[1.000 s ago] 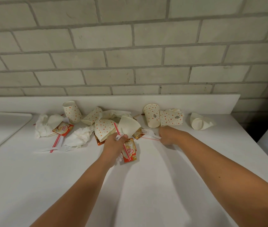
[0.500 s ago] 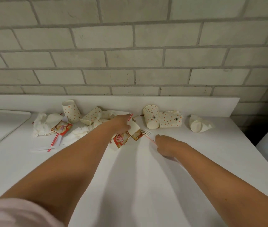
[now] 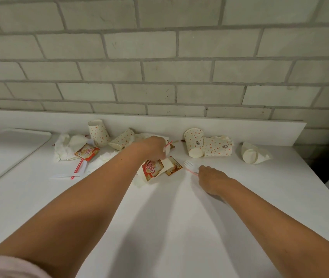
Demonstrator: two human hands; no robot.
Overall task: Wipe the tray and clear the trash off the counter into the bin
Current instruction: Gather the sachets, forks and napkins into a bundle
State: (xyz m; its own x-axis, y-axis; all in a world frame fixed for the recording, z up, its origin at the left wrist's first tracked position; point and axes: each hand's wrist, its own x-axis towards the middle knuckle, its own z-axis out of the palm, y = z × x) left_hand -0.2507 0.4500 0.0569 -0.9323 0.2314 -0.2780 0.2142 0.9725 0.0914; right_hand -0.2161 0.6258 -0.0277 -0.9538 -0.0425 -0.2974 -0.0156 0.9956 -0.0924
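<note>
Left hand advanced, gripping crumpled paper; right hand pinches thin straw.

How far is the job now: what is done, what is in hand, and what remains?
Done: nothing visibly; whether the tray is wiped cannot be told, and no bin shows. In hand: the left hand grips a sachet and a straw with other scraps; the right hand touches the plastic fork. Left: paper cups, crumpled napkins, another sachet and a striped straw on the counter.

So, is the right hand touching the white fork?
Touching. Head view: the right hand curls over the handle of the white fork, tines poking out.
</note>
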